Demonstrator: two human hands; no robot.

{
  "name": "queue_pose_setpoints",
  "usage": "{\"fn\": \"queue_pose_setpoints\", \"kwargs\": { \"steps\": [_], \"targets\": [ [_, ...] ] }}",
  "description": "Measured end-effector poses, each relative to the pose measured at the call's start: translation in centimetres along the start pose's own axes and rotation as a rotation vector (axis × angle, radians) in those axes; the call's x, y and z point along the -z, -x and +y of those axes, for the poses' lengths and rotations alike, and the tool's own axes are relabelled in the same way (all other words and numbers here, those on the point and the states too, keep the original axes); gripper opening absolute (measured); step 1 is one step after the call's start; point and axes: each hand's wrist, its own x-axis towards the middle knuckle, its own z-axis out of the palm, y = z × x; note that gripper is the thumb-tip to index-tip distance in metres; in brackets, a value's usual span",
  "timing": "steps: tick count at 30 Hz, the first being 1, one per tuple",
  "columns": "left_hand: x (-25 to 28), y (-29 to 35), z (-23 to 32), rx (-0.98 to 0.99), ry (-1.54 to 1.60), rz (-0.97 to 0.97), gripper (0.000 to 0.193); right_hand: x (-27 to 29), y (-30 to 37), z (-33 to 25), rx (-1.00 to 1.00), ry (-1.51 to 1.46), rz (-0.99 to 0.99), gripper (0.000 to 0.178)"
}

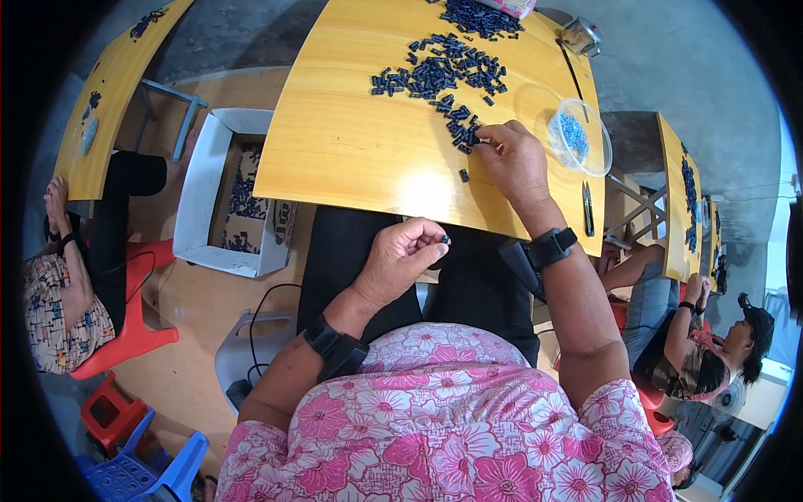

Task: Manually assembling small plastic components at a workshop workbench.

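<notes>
My left hand [402, 258] is over my lap, just off the table's near edge. Its thumb and forefinger pinch a small dark plastic part [445, 239], mostly covered by the fingertips. On the yellow table, my right hand [514, 162] has thumb and forefinger closed on another small dark part at the near end of a loose pile of dark blue plastic parts [435, 74]. One single part [464, 176] lies apart, nearer the edge. Right of that hand, a clear round tub [604, 151] holds tiny light blue pieces [574, 136].
Black thread snips [587, 209] lie by the yellow table's [326, 142] right edge. A white box [201, 205] with more dark parts stands left of the table. People sit at other tables on both sides. A red stool [138, 322] and a blue plastic chair [125, 468] are at left.
</notes>
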Motion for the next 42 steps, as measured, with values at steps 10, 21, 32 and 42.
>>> {"fn": "queue_pose_setpoints", "kwargs": {
  "steps": [10,21,32,42],
  "targets": [
    [0.0,-0.2,0.1,-0.042,-0.010,0.014,0.010,0.1,0.6,-0.5,0.070,0.038,0.018,0.016],
    [0.1,-0.2,0.5,-0.124,0.110,0.055,0.010,0.4,1.1,-0.3,0.078,-0.014,0.010,0.012],
    [0.2,-1.6,3.8,-0.578,-0.750,0.285,0.014,0.2,1.7,-1.0,0.150,0.020,0.010,0.020],
    [1.1,-5.2,5.4,-0.464,-0.774,0.065,0.011,-0.1,1.5,0.8,0.005,-0.138,0.105,0.015]
  ]
}}
